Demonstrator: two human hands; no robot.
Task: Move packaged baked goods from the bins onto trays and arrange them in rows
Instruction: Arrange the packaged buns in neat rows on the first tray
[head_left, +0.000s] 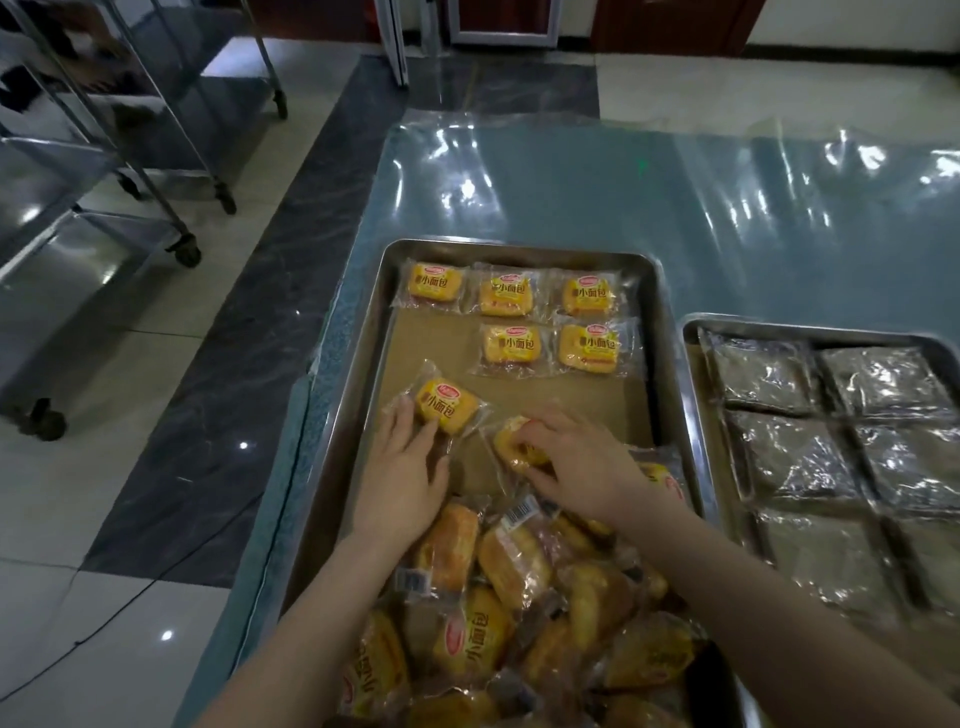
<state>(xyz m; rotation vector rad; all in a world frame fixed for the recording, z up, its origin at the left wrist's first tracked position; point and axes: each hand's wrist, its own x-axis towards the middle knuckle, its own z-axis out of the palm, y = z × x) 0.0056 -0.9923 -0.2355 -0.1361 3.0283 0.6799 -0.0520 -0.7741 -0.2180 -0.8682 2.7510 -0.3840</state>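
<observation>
Tray (431, 340): five rowed packets (511, 296) at its far end, three then two.
Left grip (400, 467): released, fingers on one tilted packet (448, 406), mid-tray.
Right grip (582, 467): grasping one loose packet (511, 448), mid-tray.

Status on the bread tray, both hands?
Left hand flat on tilted packet. Right hand grips second packet. Five placed packets in rows on tray. Loose pile crowds near end.

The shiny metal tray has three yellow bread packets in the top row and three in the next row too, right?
Not quite. In the head view, the top row of yellow bread packets on the shiny metal tray does hold three, but the next row holds only two. The spot at its left is bare brown paper.
</observation>
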